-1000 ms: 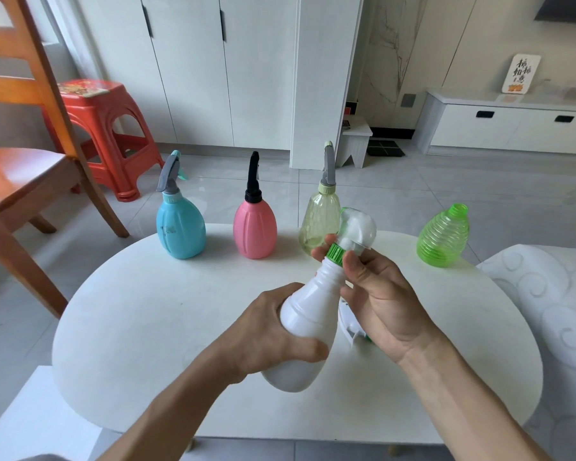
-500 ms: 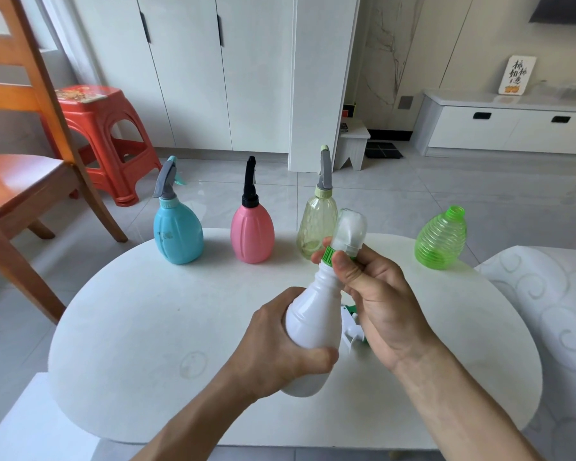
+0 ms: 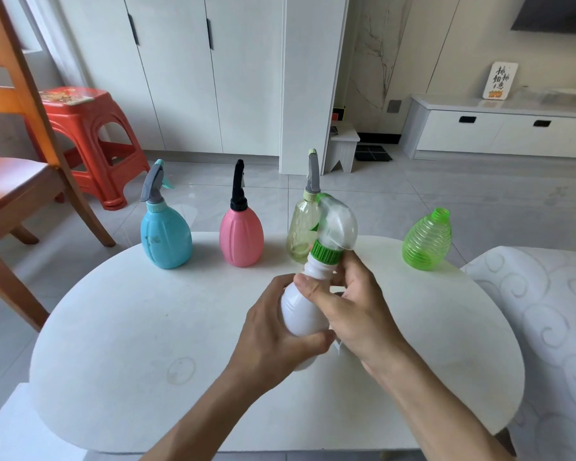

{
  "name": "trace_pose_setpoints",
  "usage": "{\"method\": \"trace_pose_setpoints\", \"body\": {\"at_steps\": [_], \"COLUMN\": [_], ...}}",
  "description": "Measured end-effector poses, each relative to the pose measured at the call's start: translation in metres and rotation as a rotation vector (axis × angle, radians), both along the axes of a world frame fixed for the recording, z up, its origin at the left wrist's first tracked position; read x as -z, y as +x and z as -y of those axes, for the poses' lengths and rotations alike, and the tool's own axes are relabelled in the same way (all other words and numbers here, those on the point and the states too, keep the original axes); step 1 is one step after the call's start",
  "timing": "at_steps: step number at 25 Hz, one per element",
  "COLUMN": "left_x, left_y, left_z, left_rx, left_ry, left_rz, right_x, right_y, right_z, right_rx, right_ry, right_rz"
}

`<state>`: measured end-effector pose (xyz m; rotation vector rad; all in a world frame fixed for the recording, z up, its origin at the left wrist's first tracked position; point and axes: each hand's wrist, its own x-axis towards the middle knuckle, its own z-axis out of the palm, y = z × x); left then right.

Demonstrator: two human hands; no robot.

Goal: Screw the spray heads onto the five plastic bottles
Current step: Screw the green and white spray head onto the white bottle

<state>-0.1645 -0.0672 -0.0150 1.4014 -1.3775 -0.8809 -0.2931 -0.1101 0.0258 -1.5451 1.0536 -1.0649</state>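
Note:
Above the table's middle I hold a white bottle, tilted away from me. My left hand wraps its body. My right hand grips its neck just below the green collar of a clear white spray head that sits on the bottle's mouth. Along the far edge of the white table stand a blue bottle with a grey head, a pink bottle with a black head, and a pale yellow-green bottle with a grey head. A bright green ribbed bottle stands at the far right with an open mouth.
A wooden chair stands at the left, a red plastic stool behind it. A patterned white cushion lies against the table's right edge. Something white lies on the table under my right hand, mostly hidden.
My right hand slid from the green collar down to the bottle's neck. The spray head has turned, its body now pointing up and to the right. The bottle sits a little more upright.

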Motion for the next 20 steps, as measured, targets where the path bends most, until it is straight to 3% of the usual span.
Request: {"method": "trace_pose_setpoints", "body": {"at_steps": [2, 5, 8, 17, 20], "left_x": [-0.002, 0.003, 0.012, 0.019, 0.02], "left_y": [-0.004, -0.004, 0.003, 0.011, 0.009], "left_z": [0.007, 0.018, 0.023, 0.021, 0.024], "left_rx": [0.071, -0.001, -0.069, -0.03, -0.035], "left_ry": [0.041, 0.062, 0.065, 0.053, 0.065], "left_rz": [-0.067, -0.022, -0.024, 0.108, 0.129], "right_x": [-0.007, -0.024, -0.026, 0.025, 0.035], "right_y": [-0.009, -0.04, -0.062, -0.053, -0.057], "right_z": [0.015, 0.069, 0.126, 0.199, 0.2], "right_rx": [0.086, 0.332, 0.528, 0.531, 0.562], "right_ry": [-0.074, -0.161, -0.242, -0.204, -0.187], "right_rz": [-0.023, 0.029, -0.165, -0.455, -0.461]}}
